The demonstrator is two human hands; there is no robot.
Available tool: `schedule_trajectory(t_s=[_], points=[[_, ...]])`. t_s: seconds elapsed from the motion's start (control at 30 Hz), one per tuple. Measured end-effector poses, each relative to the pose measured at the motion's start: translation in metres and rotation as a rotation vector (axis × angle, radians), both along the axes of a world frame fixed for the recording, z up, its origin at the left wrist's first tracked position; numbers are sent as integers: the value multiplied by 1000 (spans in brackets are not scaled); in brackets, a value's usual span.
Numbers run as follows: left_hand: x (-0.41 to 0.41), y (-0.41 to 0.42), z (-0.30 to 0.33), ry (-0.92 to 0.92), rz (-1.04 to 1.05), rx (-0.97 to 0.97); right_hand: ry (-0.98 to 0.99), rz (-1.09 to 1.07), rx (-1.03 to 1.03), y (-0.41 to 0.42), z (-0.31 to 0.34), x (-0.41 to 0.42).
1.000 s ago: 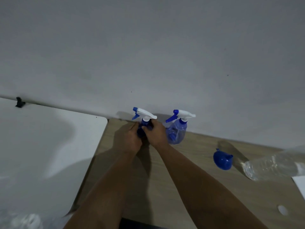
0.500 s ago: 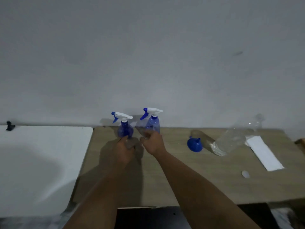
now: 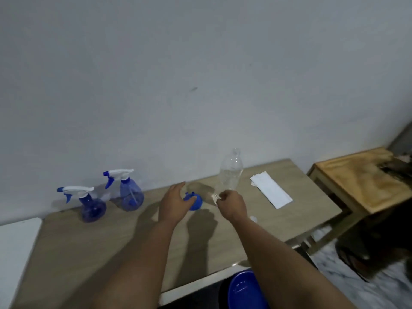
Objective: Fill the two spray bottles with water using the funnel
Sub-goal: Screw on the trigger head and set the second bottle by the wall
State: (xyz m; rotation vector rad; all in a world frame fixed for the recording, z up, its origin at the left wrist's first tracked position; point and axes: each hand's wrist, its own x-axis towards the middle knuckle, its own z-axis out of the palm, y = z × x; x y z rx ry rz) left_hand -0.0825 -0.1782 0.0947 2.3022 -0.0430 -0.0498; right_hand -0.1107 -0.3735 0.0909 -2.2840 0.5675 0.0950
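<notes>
White surface (image 3: 15,246): at your far left, butting against the wooden table's left edge.
Wooden table (image 3: 93,259): the light wood top in front of you, set against the grey wall; everything for the task stands on it.
Left spray bottle (image 3: 92,208): upright near the table's back left, blue body, white trigger head still screwed on, nozzle pointing left.
Right spray bottle (image 3: 131,195): upright just beside the first and a little nearer the wall, head also on, nozzle pointing left. Whether either holds water you cannot tell from here.
Your left hand (image 3: 175,204): fingers straight and spread, palm down, reaching over the funnel; the thumb side overlaps it, but you cannot tell whether it is touching.
Blue funnel (image 3: 195,202): on the table between your two hands, partly hidden by your left hand.
Your right hand (image 3: 231,205): fingers curled around the base of the clear bottle, gripping it.
Clear plastic bottle (image 3: 229,175): uncapped, tilted with its neck toward the wall, its base in your right hand. It looks see-through all the way; the water level is not readable.
Small white cap (image 3: 253,218): lying on the table just right of your right wrist.
White folded paper (image 3: 270,189): flat on the table, right of the clear bottle.
Wooden stool (image 3: 361,181): beside the table's right end, apart from it.
Blue basin (image 3: 243,291): below the table's front edge, partly behind your right forearm.
</notes>
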Motion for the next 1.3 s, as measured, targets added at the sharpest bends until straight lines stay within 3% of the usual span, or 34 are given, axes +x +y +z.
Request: schedule_trajectory(t_s=[0.17,0.37,0.7,0.87,1.0,1.07,1.17,1.3], points=[[23,-80,-7,19,-106,-57,168,17,-168,-82,-34,-5],[46,-129,-20,43,-46,-130,363,220,-353,-130,-84,-6],[54,-149,-20,37,7,-259,320,311,-301,-155,-88,1],[56,-149,-15,69,5,-246,110,67,-78,-164,-33,36],[56,-151,-10,91,-3,-231,-257,-55,311,-159,42,71],[55,-153,-9,96,5,-210,-429,-33,400,-149,73,81],[56,-156,-8,109,8,-215,-522,130,378,-133,99,87],[57,-155,-9,120,16,-217,-426,384,136,-123,103,86]])
